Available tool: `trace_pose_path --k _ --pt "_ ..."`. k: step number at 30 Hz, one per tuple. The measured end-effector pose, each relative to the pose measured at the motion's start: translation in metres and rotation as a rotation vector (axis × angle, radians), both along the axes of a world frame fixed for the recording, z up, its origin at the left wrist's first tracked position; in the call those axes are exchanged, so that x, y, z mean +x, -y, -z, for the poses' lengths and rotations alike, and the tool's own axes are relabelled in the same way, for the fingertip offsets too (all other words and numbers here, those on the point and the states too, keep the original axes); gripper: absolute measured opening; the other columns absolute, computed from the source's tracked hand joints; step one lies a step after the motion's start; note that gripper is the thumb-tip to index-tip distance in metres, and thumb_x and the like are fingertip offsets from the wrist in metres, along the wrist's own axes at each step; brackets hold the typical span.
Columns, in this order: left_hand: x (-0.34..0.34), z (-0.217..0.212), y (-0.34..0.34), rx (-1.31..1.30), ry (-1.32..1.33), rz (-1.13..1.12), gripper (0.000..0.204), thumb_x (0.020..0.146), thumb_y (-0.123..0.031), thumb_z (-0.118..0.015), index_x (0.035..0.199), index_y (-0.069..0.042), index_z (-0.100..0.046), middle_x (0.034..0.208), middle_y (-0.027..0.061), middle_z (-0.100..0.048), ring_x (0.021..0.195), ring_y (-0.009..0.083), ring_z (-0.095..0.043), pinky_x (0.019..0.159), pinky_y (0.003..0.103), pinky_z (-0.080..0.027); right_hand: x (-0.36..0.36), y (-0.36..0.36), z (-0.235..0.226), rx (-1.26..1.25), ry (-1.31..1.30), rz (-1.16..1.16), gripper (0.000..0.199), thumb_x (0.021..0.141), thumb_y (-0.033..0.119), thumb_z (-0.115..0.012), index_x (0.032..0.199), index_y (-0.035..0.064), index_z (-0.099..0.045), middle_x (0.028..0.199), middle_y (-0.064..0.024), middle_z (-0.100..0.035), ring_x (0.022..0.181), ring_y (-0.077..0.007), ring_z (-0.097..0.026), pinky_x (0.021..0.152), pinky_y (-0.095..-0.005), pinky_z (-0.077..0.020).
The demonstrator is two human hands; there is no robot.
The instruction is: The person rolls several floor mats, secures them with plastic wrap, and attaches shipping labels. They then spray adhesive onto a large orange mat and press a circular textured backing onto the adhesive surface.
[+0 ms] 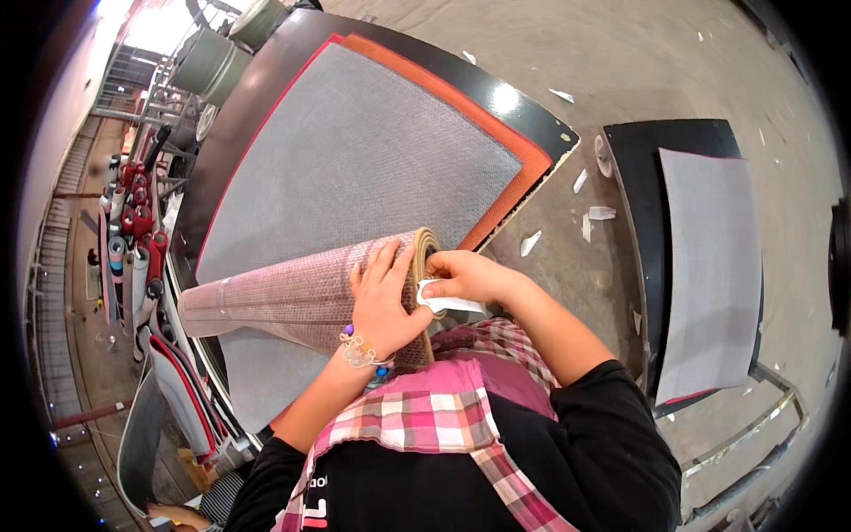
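Rolled mat [301, 297], greyish-pink mesh backing outward, lies across the near edge of the black tabletop [266, 97], roll axis running left to right, its tan spiral end [428, 253] facing the person's right.

Head view:
- Left hand [383, 301] lies flat on top of the roll near its right end, fingers spread and pressing down, palm on the mesh. Open, not wrapped around anything. Beaded bracelet [359, 350] on that wrist.
- Right hand [465, 277] is at the roll's spiral end, fingers pinched shut on a small white tag or label strip [448, 303]. The strip touches the roll end, just beside the left hand's thumb. Can't tell whether it is stuck on.
- Behind the roll, a grey mesh-backed mat [355, 160] lies flat on the tabletop, on top of an orange-red mat [514, 146] whose edge shows along the far and right sides.
- Person wears a pink plaid shirt [425, 412] over a black top.
- To the right, well apart, a second black tabletop [638, 177] carries another flat grey mat [714, 266].
- White scraps of paper [598, 213] are scattered on the concrete floor [620, 53] between the two tabletops.
- Far left: a rack of rolled mats [133, 230], red and grey, standing on end.
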State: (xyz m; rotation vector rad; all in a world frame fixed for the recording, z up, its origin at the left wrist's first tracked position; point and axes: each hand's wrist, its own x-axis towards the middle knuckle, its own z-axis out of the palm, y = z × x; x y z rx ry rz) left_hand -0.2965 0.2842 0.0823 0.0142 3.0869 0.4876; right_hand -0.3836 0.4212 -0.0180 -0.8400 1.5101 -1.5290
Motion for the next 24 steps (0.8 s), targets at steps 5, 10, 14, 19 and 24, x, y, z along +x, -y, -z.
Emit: trace_pose_path --k 5,10,14,19,24 --pt "-0.005 0.005 0.000 0.023 0.001 -0.002 0.067 0.060 -0.026 -0.063 0.123 -0.006 -0.048 0.131 0.0161 -0.042 0.122 0.0294 -0.039 0.101 0.050 -0.019 -0.011 -0.003 -0.009 0.055 -0.166 0.034 0.033 0.077 0.027 -0.065 0.093 -0.0009 -0.059 0.084 -0.0166 -0.062 0.074 -0.0249 -0.060 0.067 -0.0351 -0.0465" --pt "0.010 0.012 0.000 -0.034 0.013 0.030 0.075 0.059 -0.028 -0.062 0.129 -0.009 -0.042 0.132 0.0166 -0.041 0.124 0.0319 -0.036 0.100 0.057 -0.019 0.012 0.017 -0.046 0.348 -0.237 0.161 0.032 0.069 0.025 -0.065 0.090 0.0021 -0.062 0.081 -0.0208 -0.063 0.082 -0.0378 -0.060 0.070 -0.0431 -0.0483" --pt "0.006 0.009 0.000 0.107 -0.022 0.078 0.067 0.066 -0.027 -0.063 0.128 -0.012 -0.044 0.135 0.0101 -0.040 0.124 0.0229 -0.039 0.100 0.050 -0.018 0.026 0.040 0.028 0.217 -0.584 0.316 0.033 0.074 0.024 -0.057 0.103 0.0082 -0.060 0.092 -0.0166 -0.064 0.082 -0.0317 -0.062 0.068 -0.0395 -0.0498" --pt "0.015 0.022 0.027 0.688 -0.213 -0.018 0.037 0.076 -0.007 -0.056 0.113 -0.005 -0.056 0.114 0.0144 -0.057 0.109 0.0293 -0.051 0.094 0.036 -0.039 0.031 0.024 0.020 -0.066 0.702 0.184 0.037 0.086 0.018 -0.052 0.118 0.0003 -0.049 0.114 -0.0109 -0.055 0.102 -0.0253 -0.055 0.083 -0.0382 -0.0458" --pt "0.062 0.006 0.099 0.200 -0.612 -0.561 0.043 0.075 -0.012 -0.060 0.116 -0.004 -0.053 0.118 0.0164 -0.053 0.108 0.0325 -0.050 0.095 0.037 -0.038 0.020 -0.004 -0.016 -0.151 0.951 0.081 0.071 0.075 0.023 -0.068 0.131 -0.0029 -0.034 0.122 -0.0125 -0.050 0.111 -0.0244 -0.050 0.091 -0.0376 -0.0412"
